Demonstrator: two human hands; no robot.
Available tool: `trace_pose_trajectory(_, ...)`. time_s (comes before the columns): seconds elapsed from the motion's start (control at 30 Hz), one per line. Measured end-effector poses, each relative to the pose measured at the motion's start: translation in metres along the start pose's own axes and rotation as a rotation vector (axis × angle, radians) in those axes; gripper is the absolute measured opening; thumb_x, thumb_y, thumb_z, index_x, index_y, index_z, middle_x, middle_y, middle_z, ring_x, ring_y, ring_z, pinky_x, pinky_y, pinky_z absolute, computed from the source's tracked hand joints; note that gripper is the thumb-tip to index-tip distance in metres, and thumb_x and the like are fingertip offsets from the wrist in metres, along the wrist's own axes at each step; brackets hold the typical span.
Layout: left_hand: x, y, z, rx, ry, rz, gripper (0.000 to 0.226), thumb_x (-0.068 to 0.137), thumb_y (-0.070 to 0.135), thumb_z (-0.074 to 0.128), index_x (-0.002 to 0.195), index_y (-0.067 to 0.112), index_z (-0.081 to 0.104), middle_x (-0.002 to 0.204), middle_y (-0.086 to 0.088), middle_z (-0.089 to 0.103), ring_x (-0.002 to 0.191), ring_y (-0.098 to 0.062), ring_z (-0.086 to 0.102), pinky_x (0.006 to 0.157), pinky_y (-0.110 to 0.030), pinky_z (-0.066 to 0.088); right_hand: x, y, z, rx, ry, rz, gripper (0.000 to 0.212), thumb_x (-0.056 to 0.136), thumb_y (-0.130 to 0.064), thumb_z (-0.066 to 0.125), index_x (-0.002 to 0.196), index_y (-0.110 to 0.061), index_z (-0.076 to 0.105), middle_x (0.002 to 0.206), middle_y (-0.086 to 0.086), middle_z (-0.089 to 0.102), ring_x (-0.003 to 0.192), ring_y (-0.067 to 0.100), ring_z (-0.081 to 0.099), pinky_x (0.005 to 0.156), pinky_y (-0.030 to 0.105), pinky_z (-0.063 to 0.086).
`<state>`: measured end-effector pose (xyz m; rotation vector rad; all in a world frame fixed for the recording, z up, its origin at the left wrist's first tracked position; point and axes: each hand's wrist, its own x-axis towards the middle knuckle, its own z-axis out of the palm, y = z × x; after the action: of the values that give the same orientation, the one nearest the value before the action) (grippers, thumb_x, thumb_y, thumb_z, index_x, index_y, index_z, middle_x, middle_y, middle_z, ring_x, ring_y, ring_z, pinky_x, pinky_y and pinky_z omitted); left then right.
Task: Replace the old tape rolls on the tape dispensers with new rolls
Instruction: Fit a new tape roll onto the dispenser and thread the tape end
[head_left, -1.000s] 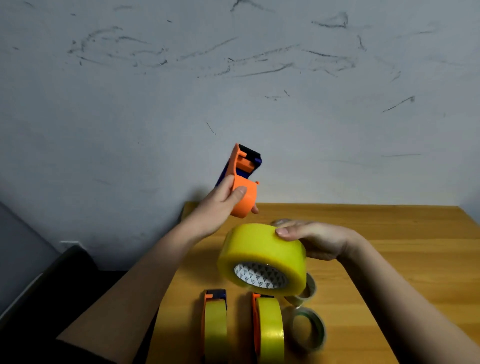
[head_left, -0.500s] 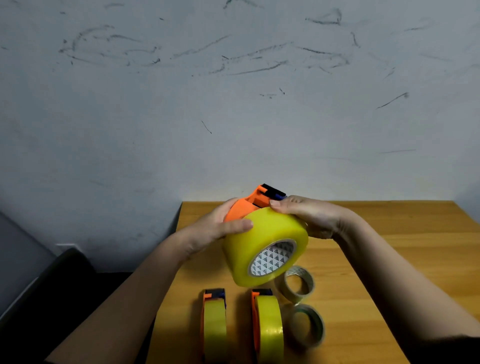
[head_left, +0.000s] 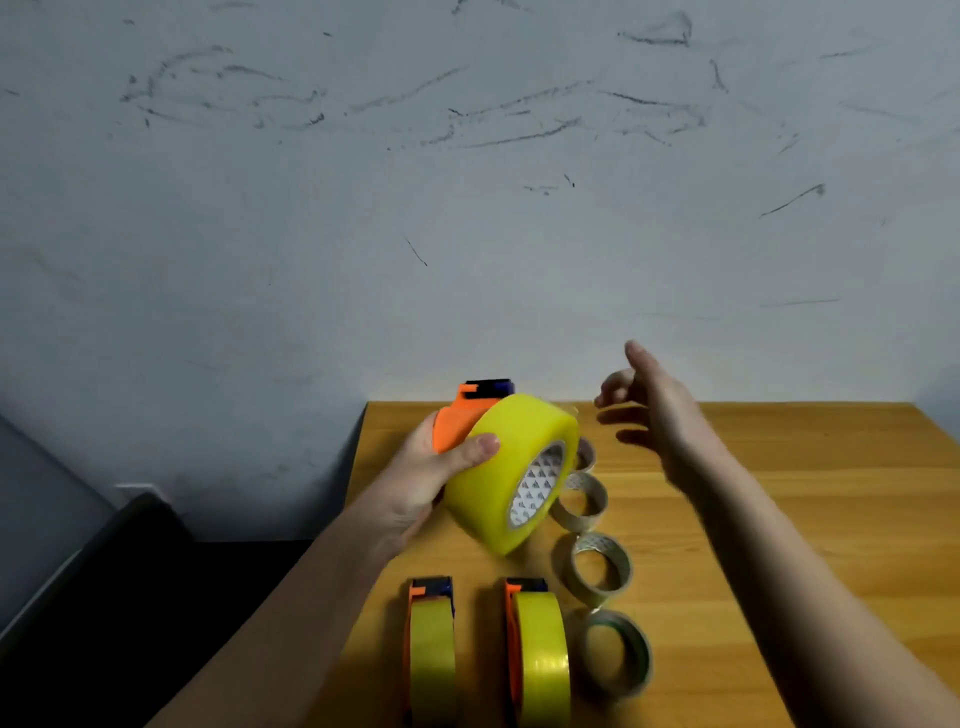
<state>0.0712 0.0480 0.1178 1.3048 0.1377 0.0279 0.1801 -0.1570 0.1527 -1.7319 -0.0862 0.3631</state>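
My left hand (head_left: 421, 483) holds the orange tape dispenser (head_left: 456, 423) with the big yellow tape roll (head_left: 511, 467) on it. My fingers are curled around the back of the dispenser, and my thumb (head_left: 475, 449) presses on the yellow side of the roll. My left arm reaches up from the bottom of the picture. The roll is tipped, so its white cardboard middle faces toward the right and a bit down. It hangs in the air above the wooden table (head_left: 779, 493).

My right hand (head_left: 652, 402) is just to the right of the big roll, not touching it. It holds nothing. Its fingers are spread and loose, pointing toward the wall, and it looks a bit blurry.

Right of the big roll and below it, three empty tape rings (head_left: 597, 566) lie on the table in a line. A fourth one peeks out behind the roll. Below the big roll, two more orange dispensers (head_left: 431, 644) with yellow tape stand side by side, left of the rings.
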Motion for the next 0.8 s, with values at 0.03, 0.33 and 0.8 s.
trace_pose_trajectory(0.03,0.002,-0.001,0.006,0.02,0.087,0.034,0.094,0.028,0.056,0.09,0.109,0.018,0.061,0.099,0.001,0.074,0.093,-0.018,0.069,0.074,-0.027,0.054,-0.007,0.007,0.013,0.023,0.042,-0.025,0.05,0.096,-0.055,0.036,0.08,-0.015,0.06,0.079,0.003,0.065,0.078,0.023,0.061,0.063,0.029,0.041)
trace_pose_trajectory(0.33,0.005,0.008,0.034,0.248,0.376,0.192,0.078,0.059,0.033,0.082,0.126,0.019,0.045,0.111,0.003,0.062,0.098,-0.011,0.062,0.076,-0.019,0.05,-0.024,0.047,0.078,0.495,-0.347,0.127,0.108,0.056,-0.078,0.071,0.146,-0.028,0.036,0.137,0.008,0.056,0.118,0.032,0.06,0.098,0.069,0.038)
trace_pose_trajectory(0.8,-0.012,0.024,0.029,0.528,0.348,0.264,0.027,0.102,0.03,0.027,0.08,0.032,0.043,0.071,0.009,0.042,0.059,-0.003,0.042,0.055,-0.012,0.038,-0.03,0.045,0.064,0.454,-0.343,0.042,0.121,0.037,-0.077,0.077,0.14,-0.023,0.043,0.135,0.016,0.054,0.119,0.038,0.056,0.085,0.048,0.053)
